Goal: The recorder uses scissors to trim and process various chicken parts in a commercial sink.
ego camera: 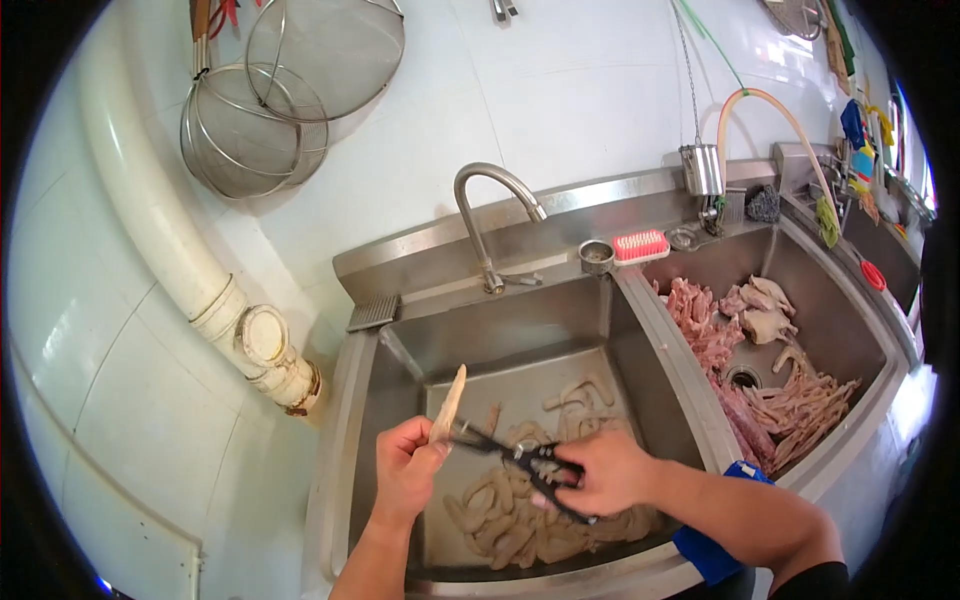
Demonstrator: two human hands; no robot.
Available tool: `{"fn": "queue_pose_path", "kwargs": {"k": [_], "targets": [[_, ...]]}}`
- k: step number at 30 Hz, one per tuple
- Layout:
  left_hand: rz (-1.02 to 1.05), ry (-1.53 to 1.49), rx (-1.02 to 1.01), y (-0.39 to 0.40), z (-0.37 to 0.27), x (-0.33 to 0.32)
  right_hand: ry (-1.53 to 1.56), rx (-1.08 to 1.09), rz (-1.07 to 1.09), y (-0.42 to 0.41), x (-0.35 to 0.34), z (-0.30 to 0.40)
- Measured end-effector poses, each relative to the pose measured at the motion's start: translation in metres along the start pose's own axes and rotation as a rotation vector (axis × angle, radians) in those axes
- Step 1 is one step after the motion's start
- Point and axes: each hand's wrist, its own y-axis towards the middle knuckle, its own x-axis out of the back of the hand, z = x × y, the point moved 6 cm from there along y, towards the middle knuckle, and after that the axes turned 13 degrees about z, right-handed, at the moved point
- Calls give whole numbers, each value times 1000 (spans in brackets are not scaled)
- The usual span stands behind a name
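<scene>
My left hand (pixel 401 469) grips a long, pale, tapering piece of raw meat (pixel 452 397), its tip pointing up above the left basin of a steel sink (pixel 517 330). In my right hand (pixel 611 472) is a pair of black-handled kitchen scissors (pixel 536 454), with fingers through the handles. The blades reach left to the meat by my left thumb; blur hides whether they touch it. Below both hands, many similar pale, curved pieces (pixel 510 517) lie on the basin floor, partly covered by my right hand and the scissors.
A curved faucet (pixel 480 217) rises behind the left basin. Along the ledge sit a metal strainer cup (pixel 597 256) and a pink scrub brush (pixel 641 246). The right basin holds pink raw meat (pixel 697 319) and poultry pieces (pixel 765 315). A blue cloth (pixel 709 555) hangs over the front rim.
</scene>
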Motion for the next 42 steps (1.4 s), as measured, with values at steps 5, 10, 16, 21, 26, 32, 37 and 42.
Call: {"fn": "queue_pose_path", "kwargs": {"k": [5, 10, 16, 21, 26, 32, 37, 42], "targets": [[78, -58, -39, -1, 8, 3, 52, 13, -51, 5, 1, -11], [24, -42, 60, 0, 3, -2, 14, -1, 29, -1, 4, 8], [19, -123, 131, 0, 4, -2, -13, 46, -37, -2, 1, 2], [49, -170, 41, 1, 8, -5, 34, -1, -35, -3, -1, -2], [53, -183, 79, 2, 7, -10, 81, -76, -110, 6, 0, -31], [40, -225, 44, 3, 1, -19, -115, -11, -228, -4, 4, 8], [112, -392, -36, 1, 4, -30, -348, 114, -345, -7, 3, 16], [129, -482, -60, 0, 10, -34, -466, 170, -439, -9, 3, 23]]}}
